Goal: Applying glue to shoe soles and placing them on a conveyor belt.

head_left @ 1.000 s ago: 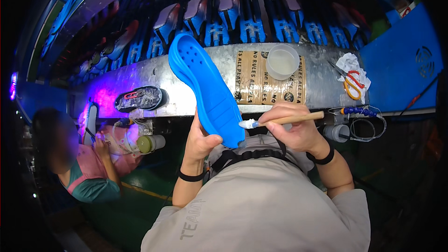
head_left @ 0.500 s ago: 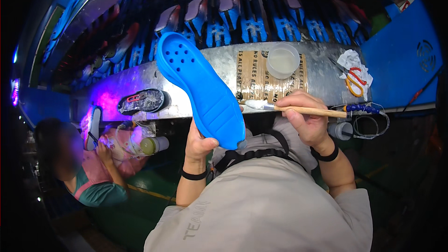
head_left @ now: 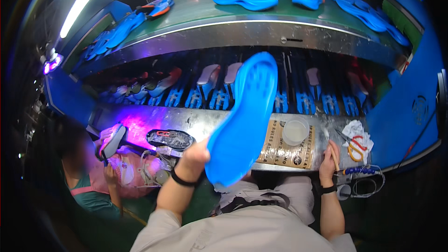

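A blue shoe sole (head_left: 247,116) is held up at a tilt by the left hand (head_left: 192,158), seen against the metal bench (head_left: 200,122); it is gripped at its lower left edge, with most of the fingers hidden behind it. At the bench's front edge, a wooden handle (head_left: 334,156) is clasped in the closed fingers of the right hand (head_left: 327,164). Between the hands, a translucent tub (head_left: 296,133) is set on a brown printed sheet (head_left: 291,155). Orange-and-red-handled scissors (head_left: 353,145) are seen at right; at left, a dark sole (head_left: 170,140) is placed near a co-worker (head_left: 95,196).
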`<state>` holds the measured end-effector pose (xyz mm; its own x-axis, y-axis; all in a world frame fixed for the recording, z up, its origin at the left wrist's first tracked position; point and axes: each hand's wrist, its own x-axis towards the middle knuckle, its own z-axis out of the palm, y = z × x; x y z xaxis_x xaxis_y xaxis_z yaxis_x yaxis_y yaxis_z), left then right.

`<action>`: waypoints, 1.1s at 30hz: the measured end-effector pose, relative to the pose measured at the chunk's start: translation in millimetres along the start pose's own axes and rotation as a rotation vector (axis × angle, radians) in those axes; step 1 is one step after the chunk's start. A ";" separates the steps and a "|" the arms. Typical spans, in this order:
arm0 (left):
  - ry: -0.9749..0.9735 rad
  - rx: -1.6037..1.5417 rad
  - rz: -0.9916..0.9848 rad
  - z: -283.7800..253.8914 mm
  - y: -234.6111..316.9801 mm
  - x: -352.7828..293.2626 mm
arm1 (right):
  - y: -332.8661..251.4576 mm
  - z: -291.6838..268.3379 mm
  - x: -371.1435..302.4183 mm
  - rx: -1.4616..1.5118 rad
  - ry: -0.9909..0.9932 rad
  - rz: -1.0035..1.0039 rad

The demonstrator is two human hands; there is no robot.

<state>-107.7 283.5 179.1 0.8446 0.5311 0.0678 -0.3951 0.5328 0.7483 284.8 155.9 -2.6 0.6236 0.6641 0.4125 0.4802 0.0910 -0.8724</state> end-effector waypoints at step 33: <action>0.724 2.812 -0.014 -149.8 352.6 144.1 | -14.9 3.9 11.6 -0.050 -0.054 0.017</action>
<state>-179.5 646.6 353.9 0.5289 0.7638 0.3699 0.8202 -0.3481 -0.4540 282.5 165.2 14.2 0.5988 0.7041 0.3816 0.5008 0.0425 -0.8645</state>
